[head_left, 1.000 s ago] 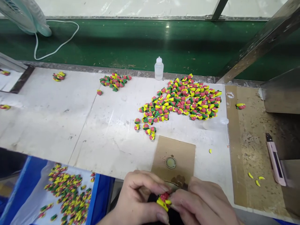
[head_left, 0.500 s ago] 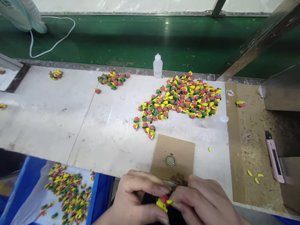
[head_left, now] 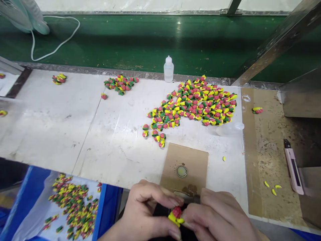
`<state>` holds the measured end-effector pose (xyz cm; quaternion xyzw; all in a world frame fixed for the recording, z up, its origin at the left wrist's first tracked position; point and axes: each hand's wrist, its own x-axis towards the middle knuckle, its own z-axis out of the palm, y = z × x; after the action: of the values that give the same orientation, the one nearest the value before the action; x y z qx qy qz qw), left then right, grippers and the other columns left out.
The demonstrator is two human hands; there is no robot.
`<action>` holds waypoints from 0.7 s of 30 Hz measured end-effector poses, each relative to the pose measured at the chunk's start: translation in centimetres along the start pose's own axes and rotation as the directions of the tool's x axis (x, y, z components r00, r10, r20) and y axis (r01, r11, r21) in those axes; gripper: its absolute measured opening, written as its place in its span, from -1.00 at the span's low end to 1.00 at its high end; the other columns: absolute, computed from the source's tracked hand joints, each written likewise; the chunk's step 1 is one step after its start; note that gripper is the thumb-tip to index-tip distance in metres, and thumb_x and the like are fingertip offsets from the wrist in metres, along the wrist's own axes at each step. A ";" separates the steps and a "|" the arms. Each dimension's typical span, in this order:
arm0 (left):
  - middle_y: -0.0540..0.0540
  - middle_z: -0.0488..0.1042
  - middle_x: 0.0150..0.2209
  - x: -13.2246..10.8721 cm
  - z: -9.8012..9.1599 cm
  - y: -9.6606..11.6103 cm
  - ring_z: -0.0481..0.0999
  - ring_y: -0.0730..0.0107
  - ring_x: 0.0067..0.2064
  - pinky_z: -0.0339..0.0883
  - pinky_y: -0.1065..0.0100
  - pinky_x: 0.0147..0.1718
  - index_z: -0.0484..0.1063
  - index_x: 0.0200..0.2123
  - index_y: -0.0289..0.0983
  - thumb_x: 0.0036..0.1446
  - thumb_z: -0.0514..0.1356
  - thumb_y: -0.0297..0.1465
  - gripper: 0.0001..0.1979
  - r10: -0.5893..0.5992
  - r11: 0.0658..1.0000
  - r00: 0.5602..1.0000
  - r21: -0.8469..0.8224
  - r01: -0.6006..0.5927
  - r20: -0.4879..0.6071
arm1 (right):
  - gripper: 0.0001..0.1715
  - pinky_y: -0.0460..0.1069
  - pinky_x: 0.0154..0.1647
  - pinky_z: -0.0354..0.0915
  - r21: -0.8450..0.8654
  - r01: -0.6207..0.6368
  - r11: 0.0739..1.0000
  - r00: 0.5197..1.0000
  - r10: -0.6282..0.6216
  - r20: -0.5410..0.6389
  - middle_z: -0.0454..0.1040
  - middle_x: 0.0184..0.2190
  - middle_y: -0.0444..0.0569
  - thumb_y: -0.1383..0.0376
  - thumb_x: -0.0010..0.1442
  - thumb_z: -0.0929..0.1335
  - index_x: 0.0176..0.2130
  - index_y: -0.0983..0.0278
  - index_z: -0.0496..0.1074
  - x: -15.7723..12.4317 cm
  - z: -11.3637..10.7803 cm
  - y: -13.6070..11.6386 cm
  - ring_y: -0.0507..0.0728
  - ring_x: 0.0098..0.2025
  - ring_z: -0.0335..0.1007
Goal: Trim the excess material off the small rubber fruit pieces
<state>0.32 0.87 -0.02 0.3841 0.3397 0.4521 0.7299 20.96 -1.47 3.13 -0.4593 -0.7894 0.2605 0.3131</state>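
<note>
Low in the view, my left hand (head_left: 147,211) and my right hand (head_left: 215,214) pinch a small strawberry-shaped charm (head_left: 176,215) between their fingertips. The charm is red with yellow and green parts. A black object (head_left: 162,211) sits under my hands, mostly hidden by them. Just beyond my fingers lies a brown cardboard sheet (head_left: 184,164) with a round metallic-rimmed disc (head_left: 182,171) on it. A large heap of similar charms (head_left: 193,103) spreads across the white table (head_left: 62,127) beyond the cardboard.
A smaller charm pile (head_left: 120,84) and a plastic dropper bottle (head_left: 169,70) stand near the table's back edge. At lower left, a blue bin (head_left: 107,207) holds many charms. On the right lie loose yellow pieces (head_left: 272,189) and a pink utility knife (head_left: 294,170). A fan (head_left: 22,15) stands behind.
The view has tilted slightly, so the table items sit a little higher in the frame. Both hands keep hold of the charm, which has turned slightly between my fingers.
</note>
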 end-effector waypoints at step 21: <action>-0.04 0.81 -0.26 -0.9 2.4 -2.2 0.83 0.21 -0.26 0.69 0.45 -0.24 0.74 -0.22 -0.08 -0.14 0.65 -0.48 -0.62 0.002 0.960 0.998 -0.279 -0.018 -0.057 | -0.86 -0.09 -0.24 0.61 0.301 0.081 0.950 0.965 0.001 -0.263 0.65 -0.32 -0.06 0.32 0.45 0.43 -0.04 0.17 0.64 -2.0 1.9 1.9 0.09 -0.24 0.65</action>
<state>2.91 -1.23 -0.68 0.2661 0.2911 0.5096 0.7647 21.40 -2.61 0.05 -0.4187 -0.7003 0.3118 0.4869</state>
